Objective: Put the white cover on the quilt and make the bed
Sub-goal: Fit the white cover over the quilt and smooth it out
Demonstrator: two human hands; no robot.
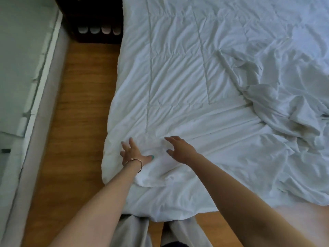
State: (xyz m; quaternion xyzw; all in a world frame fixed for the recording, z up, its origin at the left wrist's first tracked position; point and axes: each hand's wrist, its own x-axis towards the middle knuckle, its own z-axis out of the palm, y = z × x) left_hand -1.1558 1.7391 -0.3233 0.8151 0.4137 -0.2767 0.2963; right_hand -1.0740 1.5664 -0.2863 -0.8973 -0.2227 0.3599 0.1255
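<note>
A white stitched quilt (178, 72) lies spread over the bed, its near left corner by the bed's edge. The thin white cover (231, 157) lies over the near part of the quilt and is bunched in a crumpled heap at the right (284, 107). My left hand (132, 154), with a bracelet on the wrist, rests flat with spread fingers on the quilt's near left corner. My right hand (179, 150) hovers or lightly touches the cover just right of it, fingers spread and straight. Neither hand holds any fabric.
A wooden floor (76, 122) runs along the bed's left side. A dark cabinet (92, 20) with slippers (99, 30) stands at the far end of it. A grey-white ledge (26, 86) lines the left wall. My grey trouser legs (131, 230) stand at the bed's foot.
</note>
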